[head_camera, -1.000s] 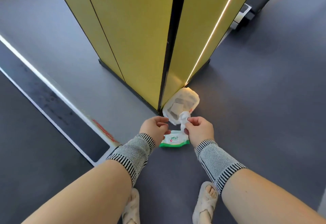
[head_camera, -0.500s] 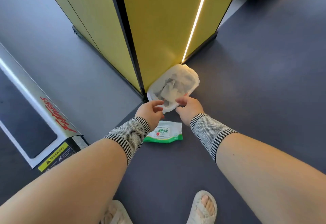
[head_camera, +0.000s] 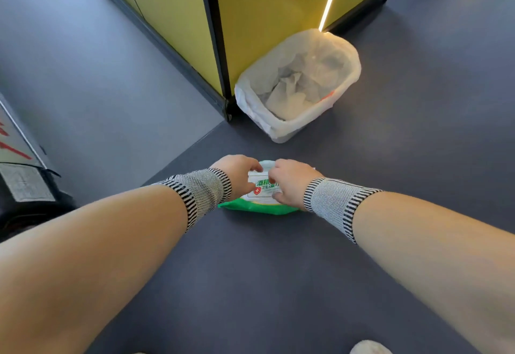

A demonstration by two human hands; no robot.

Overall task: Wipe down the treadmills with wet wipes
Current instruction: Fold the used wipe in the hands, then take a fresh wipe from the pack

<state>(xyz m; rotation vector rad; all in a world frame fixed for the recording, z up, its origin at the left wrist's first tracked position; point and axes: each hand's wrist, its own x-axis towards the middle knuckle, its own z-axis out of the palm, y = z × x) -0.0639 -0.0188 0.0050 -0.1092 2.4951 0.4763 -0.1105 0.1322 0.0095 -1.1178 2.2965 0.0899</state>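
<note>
A white and green pack of wet wipes (head_camera: 262, 200) lies on the dark floor in front of me. My left hand (head_camera: 239, 175) grips its left end, thumb and fingers curled onto the top. My right hand (head_camera: 289, 182) holds the right side, fingers curled over the label. A corner of the treadmill (head_camera: 22, 175) with a grey side rail and red lettering shows at the far left. Both wrists wear grey knit bands with black stripes.
A small bin (head_camera: 299, 83) lined with a white plastic bag, crumpled used wipes inside, stands just beyond the pack against a yellow pillar (head_camera: 250, 19) with black edging. Dark grey floor surrounds it. A toe of my sandal (head_camera: 370, 348) shows at the bottom.
A second ago my right hand held a crumpled wipe over the bin; it is gone from the hand. Both hands have dropped down onto the wipe pack, and the view has come closer.
</note>
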